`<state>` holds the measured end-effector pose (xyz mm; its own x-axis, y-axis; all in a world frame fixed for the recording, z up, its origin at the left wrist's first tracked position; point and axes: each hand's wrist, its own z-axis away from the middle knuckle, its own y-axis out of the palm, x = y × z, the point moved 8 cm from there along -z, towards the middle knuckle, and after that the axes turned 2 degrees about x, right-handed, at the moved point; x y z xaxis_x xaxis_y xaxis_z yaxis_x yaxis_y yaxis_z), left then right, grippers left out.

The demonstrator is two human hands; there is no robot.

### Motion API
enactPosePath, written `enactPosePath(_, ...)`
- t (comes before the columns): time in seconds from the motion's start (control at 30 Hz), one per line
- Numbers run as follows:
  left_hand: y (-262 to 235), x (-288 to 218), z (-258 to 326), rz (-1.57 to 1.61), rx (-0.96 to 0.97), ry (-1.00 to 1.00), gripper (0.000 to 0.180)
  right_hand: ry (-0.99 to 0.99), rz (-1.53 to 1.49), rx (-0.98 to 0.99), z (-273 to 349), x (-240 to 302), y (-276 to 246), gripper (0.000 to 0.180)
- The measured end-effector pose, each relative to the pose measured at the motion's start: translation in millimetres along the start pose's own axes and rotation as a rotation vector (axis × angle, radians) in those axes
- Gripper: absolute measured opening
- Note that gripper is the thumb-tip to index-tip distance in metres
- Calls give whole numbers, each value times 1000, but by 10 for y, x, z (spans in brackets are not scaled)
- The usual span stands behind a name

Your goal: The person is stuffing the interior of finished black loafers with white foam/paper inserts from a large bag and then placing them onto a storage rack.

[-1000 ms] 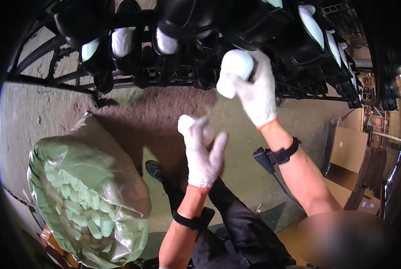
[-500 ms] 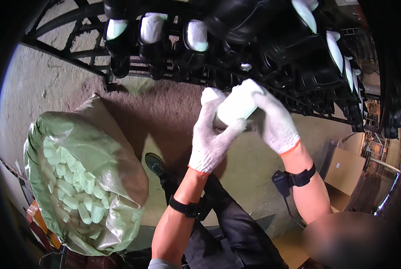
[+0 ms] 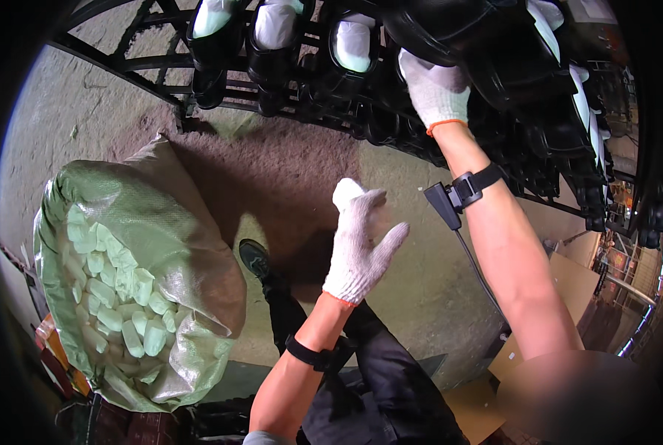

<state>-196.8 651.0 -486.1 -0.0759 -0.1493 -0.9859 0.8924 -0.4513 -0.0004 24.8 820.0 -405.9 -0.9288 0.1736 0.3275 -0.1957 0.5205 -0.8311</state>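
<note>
My left hand (image 3: 361, 248), in a white knit glove with an orange cuff, is held in front of the rack. Its fingers are curled on a white wad (image 3: 345, 194), while the thumb sticks out to the side. My right hand (image 3: 437, 89), gloved the same way, reaches up among the black shoes on the rack. Its fingertips are hidden at a shoe there, so what they hold does not show. Left of it, a black shoe (image 3: 376, 53) has white stuffing (image 3: 353, 46) in its opening. Another stuffed shoe (image 3: 270, 59) stands farther left.
A large greenish woven sack (image 3: 198, 259) full of pale wads (image 3: 112, 319) stands open on the floor at left. The black metal rack (image 3: 123, 65) with rows of shoes spans the top. Cardboard (image 3: 569, 285) lies at right. A cable (image 3: 480, 278) hangs by my right forearm.
My hands have parted. The right one has moved up from a white wad held between both hands to the shoes; the left has dropped lower, keeping another white wad at its fingers.
</note>
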Motion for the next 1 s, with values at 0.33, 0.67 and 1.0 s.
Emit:
enactPosePath(0.33, -311, 44, 66, -34, -2, -24, 52, -12, 94, 31, 122, -85, 120, 37)
enactPosePath(0.67, -136, -256, -78, 541, -44, -262, 44, -75, -133, 225, 399, -29, -696, 54)
enactPosePath(1.0, 1521, -354, -452, 1321, 86, -497, 48, 9, -549, 499, 1586, -949, -1689, 87)
